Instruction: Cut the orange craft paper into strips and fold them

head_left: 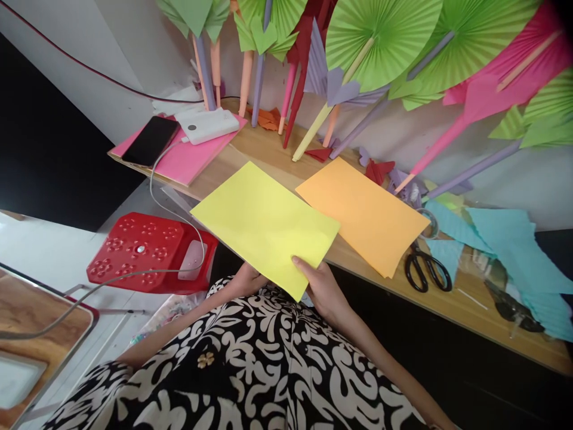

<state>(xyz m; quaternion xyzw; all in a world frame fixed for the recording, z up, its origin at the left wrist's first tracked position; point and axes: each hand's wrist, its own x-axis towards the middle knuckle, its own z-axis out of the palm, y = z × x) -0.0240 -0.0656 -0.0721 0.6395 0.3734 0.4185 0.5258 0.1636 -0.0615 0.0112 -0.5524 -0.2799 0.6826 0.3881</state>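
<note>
A sheet of yellow paper (264,221) is held flat above the near edge of the table. My right hand (324,286) grips its near right corner, thumb on top and fingers underneath. Against the sheet's near edge, my left hand (248,279) reaches beneath the paper, which hides its fingers. Orange paper (364,215) lies on the table just right of the yellow sheet, partly overlapped by it in view. Black-handled scissors (425,270) rest beside the orange paper's right corner.
Pleated green paper fans (380,39) on rolled paper stems lean along the wall. A phone (151,140) and a white power bank (208,125) lie on pink paper (192,164). Blue paper (514,251) covers the table's right. A red stool (143,248) stands below left, crossed by a cable.
</note>
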